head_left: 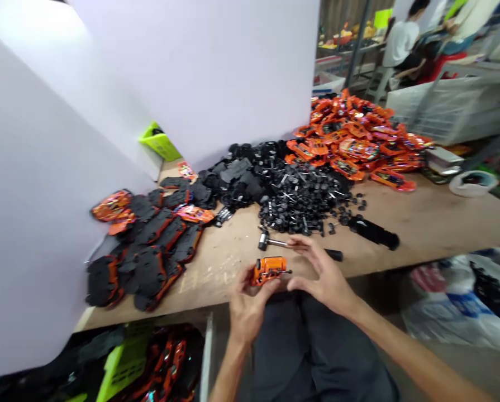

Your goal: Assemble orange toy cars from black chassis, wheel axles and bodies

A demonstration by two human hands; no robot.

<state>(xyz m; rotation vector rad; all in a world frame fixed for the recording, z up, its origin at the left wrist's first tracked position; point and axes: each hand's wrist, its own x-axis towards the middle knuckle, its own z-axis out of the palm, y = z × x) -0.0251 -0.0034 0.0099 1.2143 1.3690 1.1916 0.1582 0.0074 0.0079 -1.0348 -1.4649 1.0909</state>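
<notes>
My left hand [245, 301] pinches a small orange toy car body [268, 269] just above the near edge of the wooden table [425, 220]. A thin metal pin sticks out of the car's right side. My right hand [323, 273] hovers beside the car with its fingers spread and nothing in them. A small hammer [275, 242] with a black grip lies on the table just behind both hands.
Black wheels and axles [300, 195] are heaped mid-table, orange car shells [354, 137] at the back right, black-and-orange chassis pieces [149, 245] at the left. A black cylinder [373, 231] lies right. White panels wall the left and back. People sit in the far background.
</notes>
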